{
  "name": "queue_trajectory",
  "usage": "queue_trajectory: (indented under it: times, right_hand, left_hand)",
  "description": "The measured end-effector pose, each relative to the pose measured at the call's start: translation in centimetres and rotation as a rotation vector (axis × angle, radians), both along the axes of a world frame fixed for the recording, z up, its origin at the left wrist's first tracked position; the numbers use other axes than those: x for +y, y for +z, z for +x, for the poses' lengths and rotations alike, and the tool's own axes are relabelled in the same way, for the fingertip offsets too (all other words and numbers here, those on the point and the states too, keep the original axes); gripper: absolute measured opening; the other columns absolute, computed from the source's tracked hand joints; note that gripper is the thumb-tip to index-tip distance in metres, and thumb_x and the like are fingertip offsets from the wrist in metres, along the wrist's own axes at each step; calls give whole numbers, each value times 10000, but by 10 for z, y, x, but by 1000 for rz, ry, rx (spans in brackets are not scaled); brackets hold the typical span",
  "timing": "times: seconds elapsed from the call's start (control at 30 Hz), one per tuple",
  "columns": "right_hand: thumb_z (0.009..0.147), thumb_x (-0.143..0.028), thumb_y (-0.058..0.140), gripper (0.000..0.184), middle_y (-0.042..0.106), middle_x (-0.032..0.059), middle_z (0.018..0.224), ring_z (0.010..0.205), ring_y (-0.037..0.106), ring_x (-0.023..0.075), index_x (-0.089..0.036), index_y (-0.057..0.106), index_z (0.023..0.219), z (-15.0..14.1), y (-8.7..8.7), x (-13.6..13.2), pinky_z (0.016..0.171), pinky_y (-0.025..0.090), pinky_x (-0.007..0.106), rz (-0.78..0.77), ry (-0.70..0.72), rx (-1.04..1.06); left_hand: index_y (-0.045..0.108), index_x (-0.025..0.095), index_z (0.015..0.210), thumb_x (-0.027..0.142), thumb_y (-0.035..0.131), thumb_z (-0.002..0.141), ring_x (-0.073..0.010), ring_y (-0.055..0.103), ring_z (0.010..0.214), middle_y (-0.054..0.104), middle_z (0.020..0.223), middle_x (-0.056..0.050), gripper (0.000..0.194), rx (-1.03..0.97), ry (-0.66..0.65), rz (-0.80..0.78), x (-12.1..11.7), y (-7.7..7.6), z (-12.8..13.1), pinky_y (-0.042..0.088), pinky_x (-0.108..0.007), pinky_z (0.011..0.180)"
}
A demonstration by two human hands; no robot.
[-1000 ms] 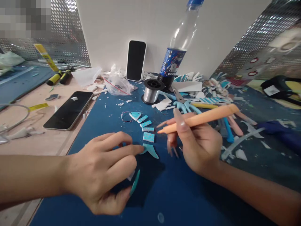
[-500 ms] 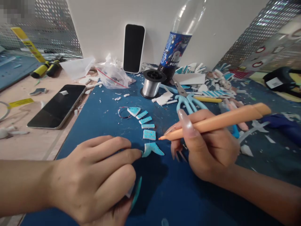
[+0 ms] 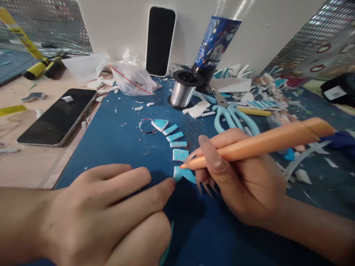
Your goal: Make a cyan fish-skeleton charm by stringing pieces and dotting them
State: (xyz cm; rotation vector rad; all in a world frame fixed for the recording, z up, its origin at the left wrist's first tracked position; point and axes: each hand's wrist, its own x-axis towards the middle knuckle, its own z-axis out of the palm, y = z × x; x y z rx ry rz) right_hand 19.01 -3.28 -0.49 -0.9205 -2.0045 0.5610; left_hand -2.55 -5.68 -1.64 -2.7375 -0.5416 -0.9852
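Observation:
My right hand [image 3: 246,181] grips an orange marker pen [image 3: 266,142]. The pen's tip touches the top edge of a light-blue fish-tail piece [image 3: 179,172] lying flat. At that piece's left edge rests one fingertip of my left hand [image 3: 111,214]; its other fingers are curled under, and what they may hold is hidden. Above the tail, small blue segments curve upward: a wider one with orange dots [image 3: 181,154], then several narrow strips [image 3: 175,136]. They end at a fish-head piece [image 3: 160,124] with a thin cord loop [image 3: 146,126] attached.
Behind stand a wire spool [image 3: 183,92], a Pepsi bottle [image 3: 217,46] and an upright phone [image 3: 161,42]. Light-blue scissors [image 3: 231,114] lie right of the spool, near heaped foam-like scraps [image 3: 257,98]. Another phone [image 3: 59,116] and a zip bag [image 3: 133,81] are at left.
My right hand has brought the pen tip from beside the dotted segment down onto the tail piece. My left fingertip stays at the tail. The view has shifted slightly.

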Motion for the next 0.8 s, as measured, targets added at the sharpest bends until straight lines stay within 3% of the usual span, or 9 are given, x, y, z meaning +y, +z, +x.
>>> queue_trajectory:
  times: [0.07, 0.13, 0.2, 0.37, 0.8]
  right_hand:
    - [898, -179, 484, 116, 627, 14, 788, 578, 617, 74, -214, 576, 837, 0, 0, 1, 437, 485, 183, 20, 9, -39]
    - [902, -173, 472, 127, 626, 16, 793, 621, 633, 84, -219, 569, 835, 0, 0, 1, 465, 498, 187, 30, 6, -63]
    - [909, -175, 459, 138, 626, 17, 800, 648, 643, 94, -223, 563, 832, 0, 0, 2, 496, 513, 196, 33, 1, -71]
    - [909, -180, 454, 134, 625, 24, 810, 693, 655, 109, -213, 561, 834, 0, -1, 5, 543, 532, 208, 41, 31, -109]
    - [908, -172, 453, 137, 546, 23, 811, 748, 631, 106, -153, 580, 858, -2, -3, 3, 620, 547, 225, -41, 68, -74]
  left_hand:
    - [508, 192, 599, 230, 471, 684, -163, 591, 737, 623, 1110, -43, 100, 14, 0, -12, -2, -1, 0, 493, -310, 534]
    - [489, 190, 595, 193, 468, 692, -175, 599, 756, 638, 1083, -15, 100, -17, 150, -79, -6, -2, 2, 507, -335, 588]
    - [478, 190, 601, 179, 463, 713, -177, 607, 753, 659, 1032, -6, 114, -25, 191, -86, -10, -4, 3, 511, -344, 607]
    - [468, 199, 626, 208, 448, 767, -177, 620, 738, 682, 976, -18, 142, -9, 167, -94, -9, -4, 5, 505, -333, 571]
    - [474, 210, 632, 222, 495, 704, -192, 626, 745, 687, 973, -23, 76, 15, 164, -94, -8, -1, 0, 527, -356, 564]
